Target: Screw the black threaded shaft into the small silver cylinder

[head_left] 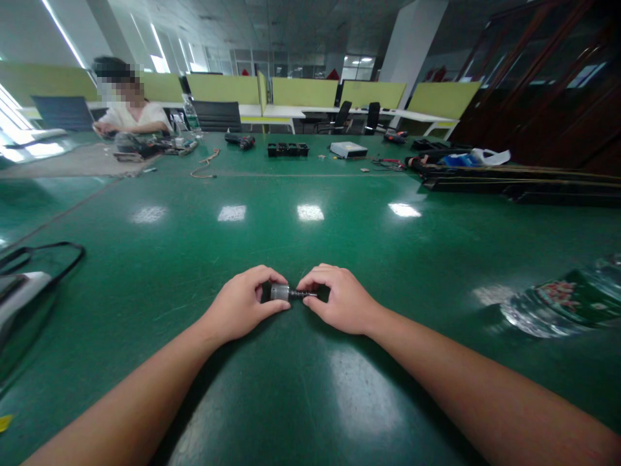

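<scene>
A small metal part lies level between my hands, just over the green table [272, 239]. Its silver cylinder [280, 292] is pinched between the thumb and fingers of my left hand [245, 302]. From the cylinder a thin dark ribbed shaft [297, 294] points right. My right hand [339, 299] has its thumb and fingertips closed round the far end of that shaft. The palm sides of both hands are partly hidden.
At the right lies a clear bottle [563, 301] with a green label; at the left, a white device [24, 298] with a black cable. Far back are a drill [240, 140], a black tray [288, 150], a silver box [348, 150], dark bars [514, 181] and a seated person [130, 116].
</scene>
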Available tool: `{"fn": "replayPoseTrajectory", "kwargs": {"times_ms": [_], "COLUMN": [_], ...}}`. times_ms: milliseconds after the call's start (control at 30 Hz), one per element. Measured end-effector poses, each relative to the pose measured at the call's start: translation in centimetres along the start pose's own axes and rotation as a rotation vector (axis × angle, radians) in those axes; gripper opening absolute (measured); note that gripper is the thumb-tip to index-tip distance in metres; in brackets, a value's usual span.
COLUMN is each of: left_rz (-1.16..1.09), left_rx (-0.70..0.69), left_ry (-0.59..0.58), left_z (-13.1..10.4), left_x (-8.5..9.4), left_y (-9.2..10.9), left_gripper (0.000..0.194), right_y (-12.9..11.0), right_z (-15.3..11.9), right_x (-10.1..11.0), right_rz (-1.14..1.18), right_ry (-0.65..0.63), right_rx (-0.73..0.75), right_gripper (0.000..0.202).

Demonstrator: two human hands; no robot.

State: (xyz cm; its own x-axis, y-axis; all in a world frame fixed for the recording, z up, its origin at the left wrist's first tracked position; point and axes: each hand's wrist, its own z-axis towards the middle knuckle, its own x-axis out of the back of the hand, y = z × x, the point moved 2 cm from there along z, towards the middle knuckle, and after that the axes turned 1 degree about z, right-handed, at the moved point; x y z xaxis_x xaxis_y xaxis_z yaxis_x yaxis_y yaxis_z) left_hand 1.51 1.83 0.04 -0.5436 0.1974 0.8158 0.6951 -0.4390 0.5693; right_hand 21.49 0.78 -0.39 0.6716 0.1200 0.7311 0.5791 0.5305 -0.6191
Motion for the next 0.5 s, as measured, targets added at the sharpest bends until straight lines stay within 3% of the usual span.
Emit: {"fn": "replayPoseTrajectory", "kwargs": {"times_ms": [500], "left_rz": [-0.001], "left_rx": [-0.007], "left_ry": [-0.002], "left_z": [0.04], "left_x": [-0.03], "left_y": [0.12], "left_gripper": [0.028], "right_y": [0.22], "right_z": [-0.02], "right_x": [-0.23], "right_rz": [-0.054], "right_ry": [0.024], "right_rx": [-0.033], "right_gripper": [0.009]}}
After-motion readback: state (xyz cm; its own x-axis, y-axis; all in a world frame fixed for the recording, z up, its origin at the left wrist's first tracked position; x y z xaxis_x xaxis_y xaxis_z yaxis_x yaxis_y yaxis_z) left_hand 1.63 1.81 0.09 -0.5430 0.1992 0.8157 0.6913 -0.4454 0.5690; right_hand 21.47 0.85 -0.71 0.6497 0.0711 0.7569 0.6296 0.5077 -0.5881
